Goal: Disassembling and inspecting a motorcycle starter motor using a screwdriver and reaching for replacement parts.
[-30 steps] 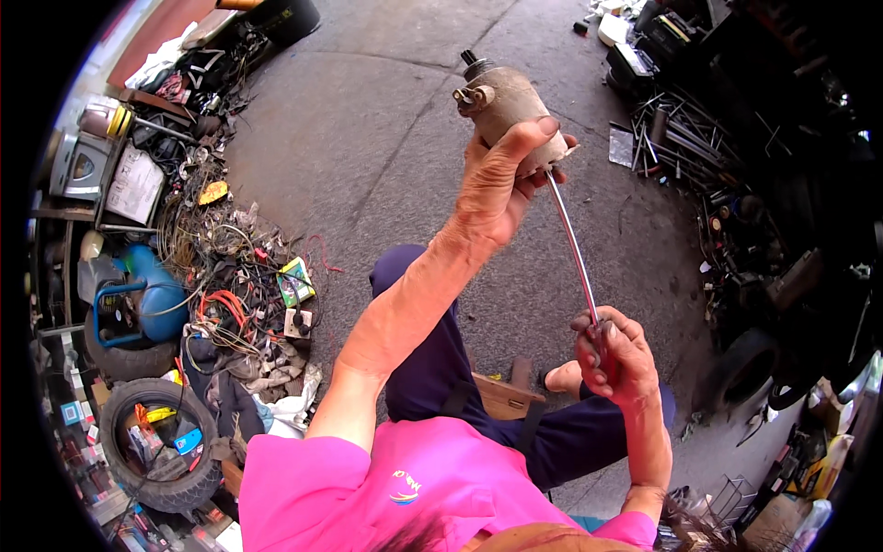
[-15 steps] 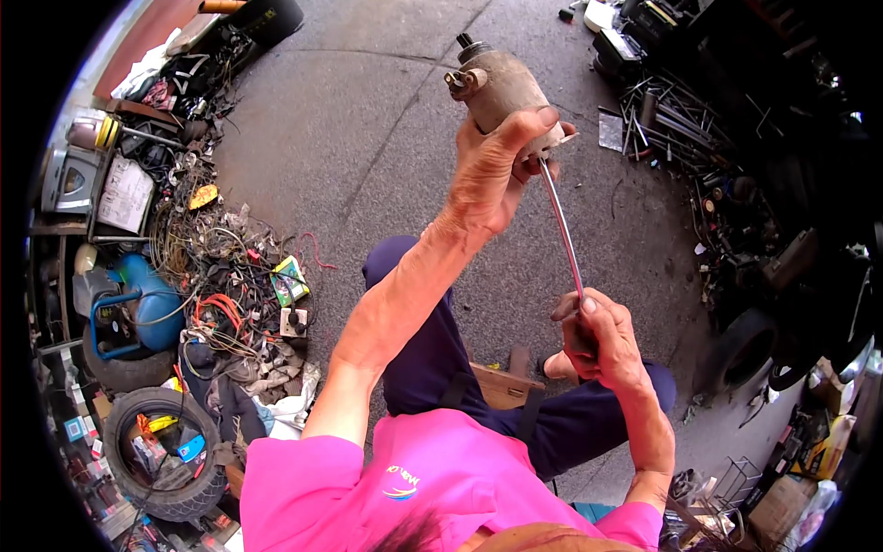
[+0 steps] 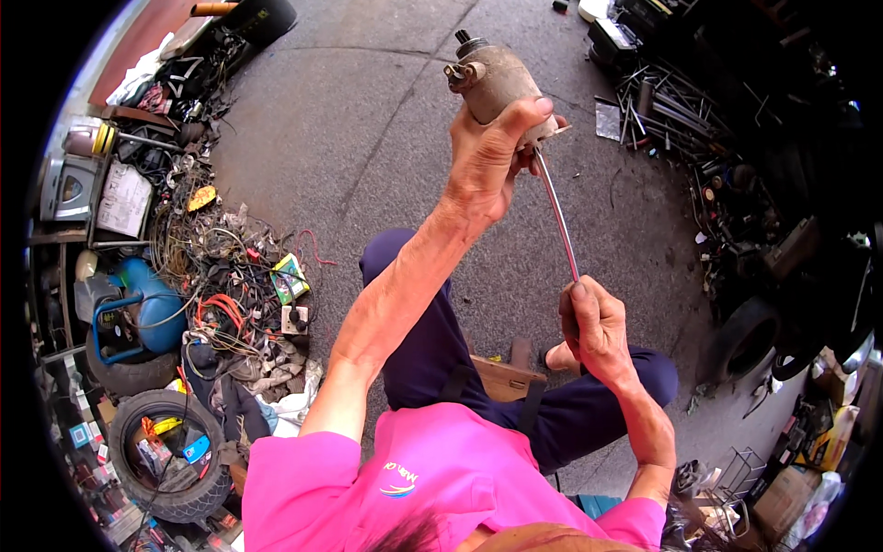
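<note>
My left hand (image 3: 490, 156) is wrapped round a dusty grey metal cylinder (image 3: 501, 78), like a small motor, held up at arm's length. The cylinder tilts, with a toothed shaft at its top and a terminal stud on its side. A long thin screwdriver (image 3: 558, 212) runs from its lower end down to my right hand (image 3: 596, 327), whose fingers close round the handle, mostly hiding it. The shank's tip is at the cylinder's lower rim; whether it is inserted I cannot tell. My legs in dark trousers are bent below, beside a low wooden seat or block (image 3: 501, 380).
At left lie tangled wires (image 3: 221, 267), a blue tank (image 3: 152, 308) and a tyre full of packets (image 3: 166, 455). A black bucket (image 3: 262, 23) stands at the back left. Metal rods (image 3: 667, 110) and dark tyres (image 3: 740, 340) are piled at right on the grey floor (image 3: 322, 138).
Both hands have risen slightly in the picture with the cylinder and screwdriver. The right hand's fingers have turned a little round the handle, and the thumb now points more upward.
</note>
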{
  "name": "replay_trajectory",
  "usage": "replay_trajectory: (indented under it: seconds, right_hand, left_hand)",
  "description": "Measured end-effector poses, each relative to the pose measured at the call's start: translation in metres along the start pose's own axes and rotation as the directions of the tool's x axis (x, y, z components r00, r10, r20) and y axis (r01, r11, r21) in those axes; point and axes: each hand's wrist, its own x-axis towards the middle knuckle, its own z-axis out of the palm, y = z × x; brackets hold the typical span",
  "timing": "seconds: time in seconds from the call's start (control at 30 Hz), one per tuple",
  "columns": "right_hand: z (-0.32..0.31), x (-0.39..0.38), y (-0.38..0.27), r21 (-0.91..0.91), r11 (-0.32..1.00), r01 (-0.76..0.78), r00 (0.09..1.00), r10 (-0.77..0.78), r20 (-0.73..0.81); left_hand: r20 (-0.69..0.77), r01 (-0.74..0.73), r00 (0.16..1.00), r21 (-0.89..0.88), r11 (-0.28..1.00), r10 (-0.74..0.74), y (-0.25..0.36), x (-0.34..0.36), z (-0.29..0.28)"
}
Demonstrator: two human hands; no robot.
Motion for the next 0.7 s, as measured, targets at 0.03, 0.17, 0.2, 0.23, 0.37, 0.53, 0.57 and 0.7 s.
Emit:
replay_trajectory:
  seconds: [0.03, 0.17, 0.2, 0.23, 0.37, 0.53, 0.57, 0.7]
  right_hand:
    - [-0.003, 0.004, 0.005, -0.315, 0.944, 0.093, 0.985, -0.134, -0.11]
    - [-0.014, 0.008, 0.002, -0.591, 0.791, 0.157, 0.96, -0.262, -0.096]
    - [-0.01, 0.008, 0.003, -0.565, 0.803, 0.191, 0.947, -0.303, -0.11]
    - [-0.011, 0.007, -0.004, -0.57, 0.812, 0.123, 0.962, -0.239, -0.132]
    - [-0.006, 0.003, -0.023, -0.49, 0.865, 0.108, 0.979, -0.179, -0.101]
    - [-0.018, -0.006, -0.033, 0.171, 0.985, 0.016, 0.997, -0.029, 0.077]
    - [-0.019, -0.005, -0.035, 0.237, 0.971, 0.003, 0.995, -0.025, 0.092]
    - [-0.021, 0.0, -0.032, 0.294, 0.953, -0.072, 0.991, 0.035, 0.131]
  left_hand:
    - [-0.013, -0.016, 1.0, 0.046, 0.999, 0.017, 0.0, 0.0, 0.0]
    - [-0.121, -0.084, 0.987, 0.138, 0.987, 0.101, -0.008, 0.002, 0.001]
    - [-0.121, -0.088, 0.987, 0.136, 0.987, 0.105, -0.01, 0.003, 0.0]
    - [-0.155, -0.066, 0.985, 0.073, 0.995, 0.077, -0.012, 0.004, -0.002]
    - [-0.169, 0.049, 0.984, -0.063, 0.997, -0.059, -0.005, 0.004, -0.014]
    - [-0.204, 0.084, 0.973, -0.122, 0.989, -0.108, -0.001, 0.004, -0.017]
    - [-0.204, 0.084, 0.973, -0.118, 0.989, -0.107, 0.0, 0.004, -0.018]
    - [-0.216, 0.104, 0.968, -0.118, 0.988, -0.128, -0.002, 0.002, -0.012]
